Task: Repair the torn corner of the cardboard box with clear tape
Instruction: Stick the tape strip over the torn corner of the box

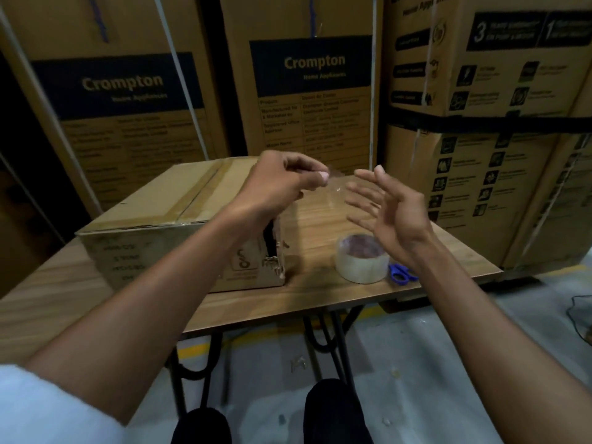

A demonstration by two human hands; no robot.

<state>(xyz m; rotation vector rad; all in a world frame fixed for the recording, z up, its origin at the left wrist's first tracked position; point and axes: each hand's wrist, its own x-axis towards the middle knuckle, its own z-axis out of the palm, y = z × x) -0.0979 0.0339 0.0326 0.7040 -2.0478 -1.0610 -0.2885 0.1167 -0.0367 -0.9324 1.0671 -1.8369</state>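
Cardboard box [153,216] is sitting on the left half of the wooden worktop [320,293], its torn corner [274,254] facing the camera at the box's near right edge, where ragged cardboard is splitting open down the vertical seam. Brown tape is running along the top flaps. Behind the worktop, tall printed cartons [314,91] are standing close along the far edge, leaving little room there; the near edge is lying open toward the person's knees and the grey floor [416,363].

Left hand [282,184] is hovering above the box's right end, just over the torn corner, its thumb and fingertips pinching one end of a short strip of clear tape [336,184]. The strip is stretching rightward in the air toward the right hand [390,213], which is spread open with fingers splayed; whether those fingers are touching the strip I cannot tell.

Below the right hand, a roll of clear tape [362,264] is lying flat on the worktop, just right of the box and apart from it. Blue-handled scissors [400,274] are lying just beside the roll, near the worktop's right edge.
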